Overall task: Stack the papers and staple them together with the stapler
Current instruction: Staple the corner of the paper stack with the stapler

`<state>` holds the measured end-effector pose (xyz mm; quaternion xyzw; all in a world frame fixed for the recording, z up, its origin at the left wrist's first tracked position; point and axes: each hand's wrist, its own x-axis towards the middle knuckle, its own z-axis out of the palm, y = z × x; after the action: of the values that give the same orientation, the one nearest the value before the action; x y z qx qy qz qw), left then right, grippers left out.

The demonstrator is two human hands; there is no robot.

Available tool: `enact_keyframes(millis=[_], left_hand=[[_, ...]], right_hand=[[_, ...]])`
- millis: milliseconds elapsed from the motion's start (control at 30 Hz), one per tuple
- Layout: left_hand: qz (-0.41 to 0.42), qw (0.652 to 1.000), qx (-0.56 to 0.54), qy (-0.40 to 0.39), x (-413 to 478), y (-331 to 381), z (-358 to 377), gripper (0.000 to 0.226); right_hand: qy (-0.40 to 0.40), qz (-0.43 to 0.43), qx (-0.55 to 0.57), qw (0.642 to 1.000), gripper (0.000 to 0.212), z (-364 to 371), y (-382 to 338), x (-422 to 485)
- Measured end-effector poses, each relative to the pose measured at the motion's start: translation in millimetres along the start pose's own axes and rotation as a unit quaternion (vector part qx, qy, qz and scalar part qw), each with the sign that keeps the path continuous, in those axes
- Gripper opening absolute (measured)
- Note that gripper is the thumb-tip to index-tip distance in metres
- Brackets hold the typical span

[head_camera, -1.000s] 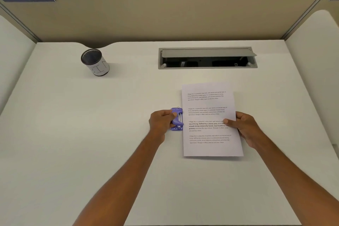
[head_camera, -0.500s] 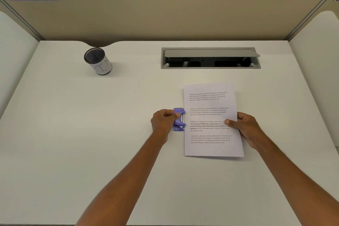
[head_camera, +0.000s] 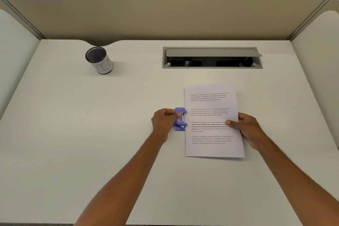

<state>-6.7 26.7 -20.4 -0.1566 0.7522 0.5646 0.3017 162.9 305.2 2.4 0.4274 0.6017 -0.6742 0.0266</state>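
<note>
A stack of white printed papers lies on the desk right of centre. A small purple stapler sits against the stack's left edge, at about mid-height. My left hand grips the stapler from the left, thumb on its top. My right hand holds the papers at their right edge, thumb on top of the sheet and fingers under or beside it. How many sheets are in the stack is not visible.
A dark mesh cup with a white label stands at the back left. An open grey cable hatch is set into the desk behind the papers. Beige partition walls enclose the desk on three sides.
Almost nothing has moved. Both hands keep their hold on the stapler and the papers; the view has shifted slightly.
</note>
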Motion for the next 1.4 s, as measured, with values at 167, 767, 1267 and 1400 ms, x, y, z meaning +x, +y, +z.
enact_keyframes(millis=[167,767,1267,1400], left_hand=[[-0.002,1.000,0.000,-0.003,-1,2,0,0.025],[-0.008,1.000,0.001,-0.013,2,3,-3,0.041],[-0.012,1.000,0.001,-0.009,-1,5,-3,0.039],[-0.014,1.000,0.012,-0.007,-2,6,-3,0.042]], right_hand=[[-0.007,0.002,0.001,1.000,0.038,10,0,-1],[-0.004,0.004,-0.014,1.000,0.035,23,-2,3],[-0.001,0.002,-0.013,1.000,0.033,25,1,-1],[0.001,0.005,-0.014,1.000,0.034,26,2,-1]])
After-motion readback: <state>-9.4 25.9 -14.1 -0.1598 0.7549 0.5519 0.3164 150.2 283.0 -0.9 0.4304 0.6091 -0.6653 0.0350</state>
